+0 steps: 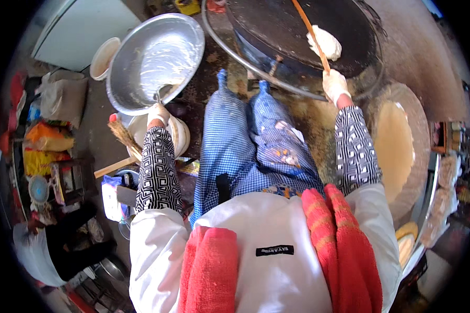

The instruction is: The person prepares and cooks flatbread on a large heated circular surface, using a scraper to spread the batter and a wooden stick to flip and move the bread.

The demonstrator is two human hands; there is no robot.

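Observation:
My gloved right hand (336, 87) grips the end of a long wooden stick (311, 33), which reaches over a round black griddle (274, 23). Beside the stick, a white lump (325, 43), perhaps batter or cloth, lies on the griddle. My left hand (158, 114), gloved too, is closed on a metal handle at the near rim of a large metal basin (116, 70); the handle's tool end lies in the basin and is partly hidden. Pale batter smears (168, 54) coat the basin's inside.
Below the basin stand a white bucket (182, 137) and a straw brush (122, 133). A metal ring (254, 70) surrounds the griddle. At the right, a thin round flatbread (393, 148) lies on a round surface. Another person (43, 250) is at the far left.

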